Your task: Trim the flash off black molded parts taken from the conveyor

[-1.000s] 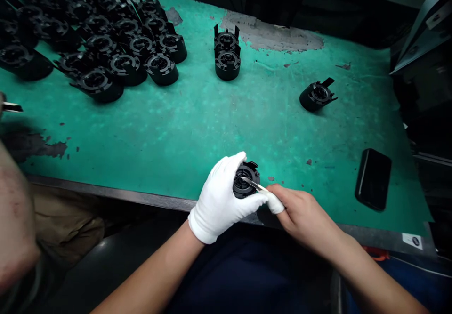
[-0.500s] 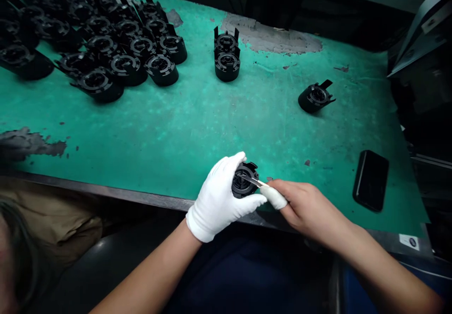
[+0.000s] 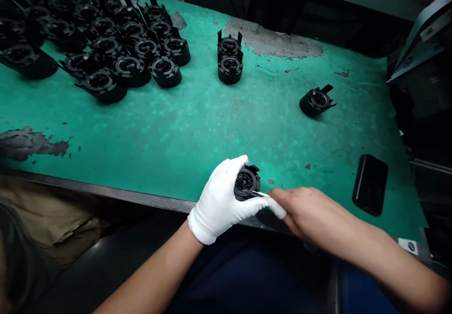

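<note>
At the near edge of the desk [image 3: 226, 125], I hold a black round part [image 3: 247, 181], its face toward me showing ringed ridges inside; a thin blade [image 3: 257, 193] reaches over its rim. My gloved left hand [image 3: 219, 196] curls round its side; my right hand [image 3: 304, 208] pinches the blade, thumb covered in white.

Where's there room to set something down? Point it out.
Free: the green mat between the black pair and the gloved left hand, and between the lone black part and the phone. Crowded: far left, under clustered black parts.
</note>
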A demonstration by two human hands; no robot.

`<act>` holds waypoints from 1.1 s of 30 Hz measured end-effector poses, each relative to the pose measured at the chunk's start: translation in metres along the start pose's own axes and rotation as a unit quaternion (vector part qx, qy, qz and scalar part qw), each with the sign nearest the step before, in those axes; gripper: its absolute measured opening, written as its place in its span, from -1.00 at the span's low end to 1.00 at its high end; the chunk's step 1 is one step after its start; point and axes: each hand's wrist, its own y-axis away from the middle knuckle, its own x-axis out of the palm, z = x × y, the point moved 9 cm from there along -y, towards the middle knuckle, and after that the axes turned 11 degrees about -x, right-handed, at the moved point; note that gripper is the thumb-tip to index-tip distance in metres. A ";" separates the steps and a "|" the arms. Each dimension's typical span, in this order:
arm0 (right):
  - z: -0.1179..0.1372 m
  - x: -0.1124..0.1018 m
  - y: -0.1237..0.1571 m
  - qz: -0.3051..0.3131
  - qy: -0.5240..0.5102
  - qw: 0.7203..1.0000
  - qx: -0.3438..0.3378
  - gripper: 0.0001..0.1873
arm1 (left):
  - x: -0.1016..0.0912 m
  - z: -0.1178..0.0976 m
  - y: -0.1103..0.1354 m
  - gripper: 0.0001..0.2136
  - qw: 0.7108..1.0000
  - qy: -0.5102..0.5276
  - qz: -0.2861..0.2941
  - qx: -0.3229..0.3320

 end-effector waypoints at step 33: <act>-0.015 -0.003 0.005 -0.051 -0.004 0.999 -0.002 -0.68 | 0.000 -0.001 -0.001 -0.22 1.000 0.004 0.003 0.004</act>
